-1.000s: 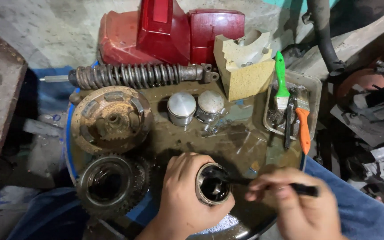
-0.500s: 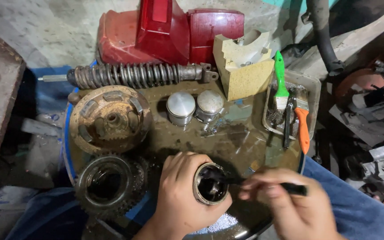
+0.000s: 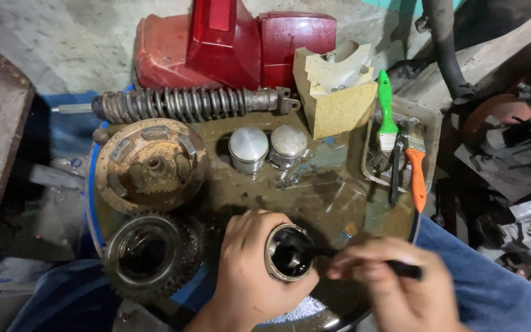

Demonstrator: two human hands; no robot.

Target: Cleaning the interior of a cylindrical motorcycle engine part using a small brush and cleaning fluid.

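From the head view, the left hand (image 3: 250, 270) gripped a dark metal cup (image 3: 288, 252) over the greasy drum top (image 3: 333, 197), open mouth upward. The right hand (image 3: 394, 289) pinched a black tool (image 3: 401, 268), its tip inside the cup. Two silver pistons (image 3: 248, 149) stood behind, a gear (image 3: 149, 253) lay left.

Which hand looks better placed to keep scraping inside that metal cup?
Probably the right hand: it holds the dark tool whose tip is inside the cup. The left hand is wrapped around the cup, steadying it.
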